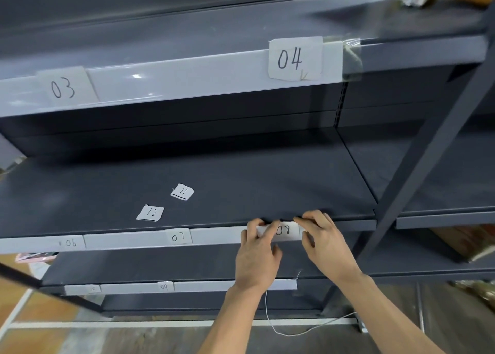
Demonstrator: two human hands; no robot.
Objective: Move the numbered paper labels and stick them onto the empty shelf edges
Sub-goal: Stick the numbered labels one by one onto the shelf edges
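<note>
The shelf deck (241, 182) lies open but for label 11 (182, 192) and label 12 (150, 213).

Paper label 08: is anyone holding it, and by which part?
Yes. The left hand holds the 08 label by its left end, the right hand by its right end, against the shelf edge.

You face a dark grey rack (417, 150). On its middle shelf (241, 176) lie 2 loose paper labels. Label 12 (150, 213) is near the front. Label 11 (182, 192) is just behind it, a bit to the right. The pale middle edge (128, 239) at the front of that shelf has label 06 (70, 243), label 07 (178, 236) and label 08 (285, 230) on it. The top edge (174, 77) has label 03 (64, 87) and label 04 (293, 58). The low edge (203, 286) has label 09 (164, 286).
</note>
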